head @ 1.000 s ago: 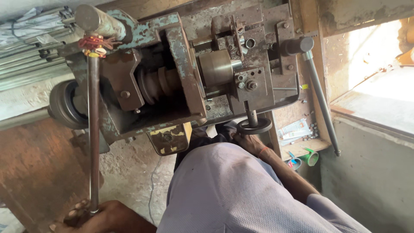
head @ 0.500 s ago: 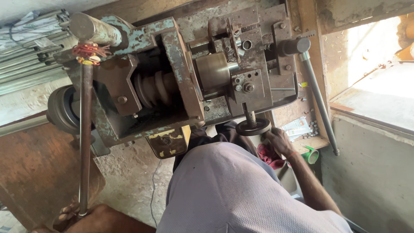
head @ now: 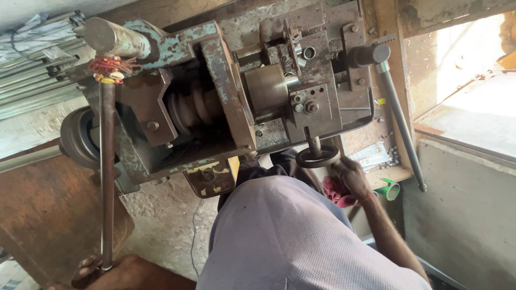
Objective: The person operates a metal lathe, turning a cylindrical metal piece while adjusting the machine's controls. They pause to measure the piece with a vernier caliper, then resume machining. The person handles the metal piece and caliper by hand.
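Handwheel point(head: 318, 157), small, dark and round, hangs under the rusty grey machine point(head: 236, 102), and my right hand point(head: 349, 174) touches its rim, though I cannot tell how tightly that grip closes. My left hand point(head: 115, 268) is wrapped around the lower end of a long steel lever point(head: 107, 172) with red thread wound near its top. A yellow-and-black plate point(head: 212, 180) hangs beneath the machine. Just beside my right wrist sit a red cloth point(head: 337, 192), a green cup point(head: 389, 189) and a pale flat packet point(head: 373, 156) on the wooden shelf point(head: 400, 173).
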